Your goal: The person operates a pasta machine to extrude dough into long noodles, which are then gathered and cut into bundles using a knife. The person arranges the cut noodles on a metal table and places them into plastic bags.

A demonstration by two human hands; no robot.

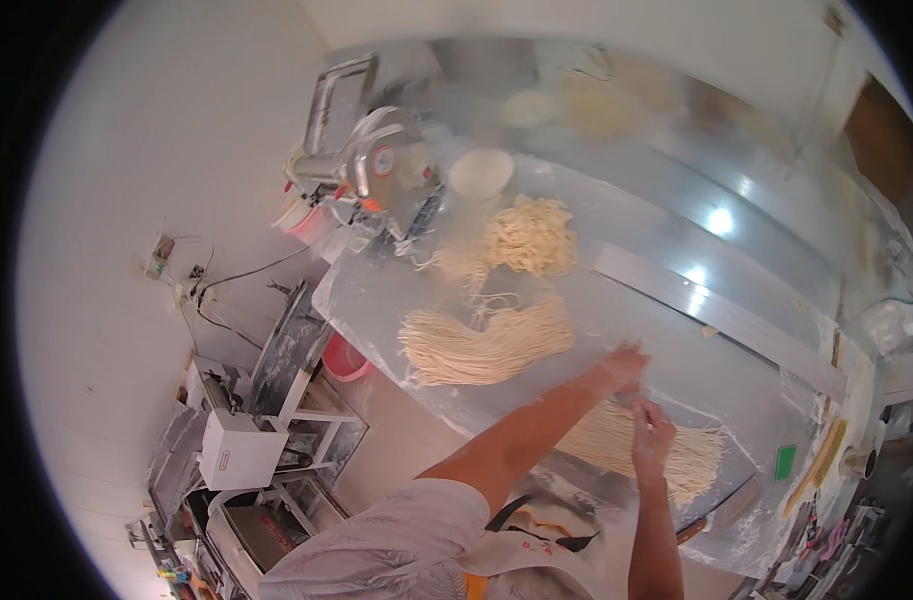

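A flat bundle of long, thin pale noodles [699, 462] lies on the metal worktable [667, 340] near its front edge. My left hand [627, 367] reaches across above the bundle's far side. Its fingers look loosely stretched out and somewhat blurred, with nothing visible in them. Over the middle of the bundle, my right hand [654, 428] is closed with its fingers curled together; whatever is in them is hidden. Farther left lies a second, curved bundle of thin noodles [487, 345]. Behind that sits a heap of wide, flat noodles [530, 236].
A metal noodle machine [387, 160] stands at the table's far left. A cleaver [722, 510] with a wooden handle lies by the near right edge. A long metal strip [717, 320] runs along the back. A white machine [242, 450] and pink bucket [346, 358] are left of the table.
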